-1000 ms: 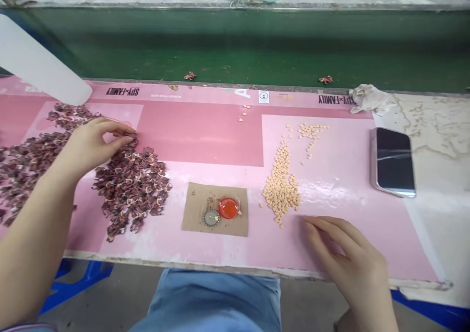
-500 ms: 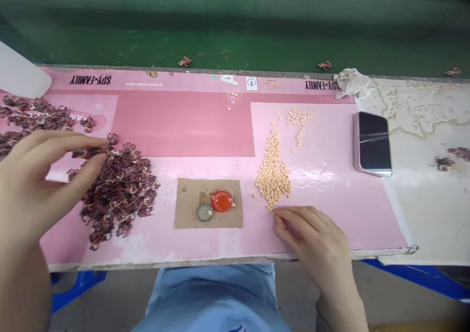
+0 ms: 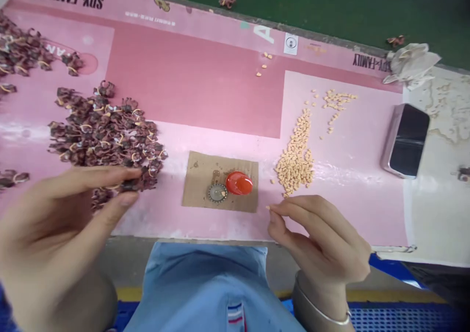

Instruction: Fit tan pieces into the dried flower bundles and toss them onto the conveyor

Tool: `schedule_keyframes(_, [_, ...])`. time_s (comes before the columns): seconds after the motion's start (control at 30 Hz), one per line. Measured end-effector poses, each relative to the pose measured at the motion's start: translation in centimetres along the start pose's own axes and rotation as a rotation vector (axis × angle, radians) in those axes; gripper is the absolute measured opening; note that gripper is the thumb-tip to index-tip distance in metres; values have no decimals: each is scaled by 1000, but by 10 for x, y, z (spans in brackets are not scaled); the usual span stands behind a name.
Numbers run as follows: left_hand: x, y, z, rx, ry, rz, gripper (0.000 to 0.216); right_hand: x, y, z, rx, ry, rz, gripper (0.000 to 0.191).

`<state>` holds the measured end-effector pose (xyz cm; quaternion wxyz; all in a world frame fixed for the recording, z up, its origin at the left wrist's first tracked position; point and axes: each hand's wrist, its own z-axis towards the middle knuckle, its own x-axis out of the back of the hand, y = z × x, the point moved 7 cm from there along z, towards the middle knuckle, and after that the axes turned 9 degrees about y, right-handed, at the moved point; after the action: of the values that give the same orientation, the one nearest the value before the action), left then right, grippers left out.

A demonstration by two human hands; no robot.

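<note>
My left hand [image 3: 69, 224] pinches a small dark-brown figure [image 3: 130, 185] between thumb and forefinger, just over the front of a pile of similar maroon-brown figures [image 3: 110, 136] with pale bands. A tiny beige piece [image 3: 268, 207] sits between the thumb and forefinger of my right hand [image 3: 319, 236]. Beyond that hand lies a heap of such beige pieces [image 3: 295, 168]. Between both hands, a brown cardboard square [image 3: 198, 185] bears a shiny red round cap or dish [image 3: 238, 183] and a toothed-rim metal disc [image 3: 218, 193] with a beige piece on it.
More brown figures [image 3: 22, 50] lie at the far left. A phone [image 3: 407, 141] and crumpled white tissue [image 3: 413, 65] are on the right. Loose beige pieces [image 3: 263, 66] dot the pink mat [image 3: 198, 82]. A green surface [image 3: 312, 9] with stray figures borders the far edge.
My left hand has drawn a figure toward me and right, off the pile's left side. My right hand has lifted a beige piece away from the heap. The view has tilted and shifted.
</note>
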<state>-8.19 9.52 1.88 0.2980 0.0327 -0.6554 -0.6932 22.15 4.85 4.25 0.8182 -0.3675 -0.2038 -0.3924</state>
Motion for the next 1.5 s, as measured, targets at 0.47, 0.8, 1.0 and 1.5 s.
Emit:
schedule_keyframes(0.47, [-24, 7, -28, 140, -33, -218, 23, -25, -10, 17, 186, -236, -148, 22])
schedule_keyframes(0.8, [-72, 1, -51, 364, -440, -578, 9, -20, -25, 28, 87, -194, -24, 24])
schedule_keyframes(1.0, [-92, 3, -62, 560, -631, -757, 8, -21, -42, 26, -80, -123, 135, 23])
schedule_keyframes(1.5, [-85, 8, -63, 427, -421, -661, 20, -27, -49, 12, -46, -207, 128, 31])
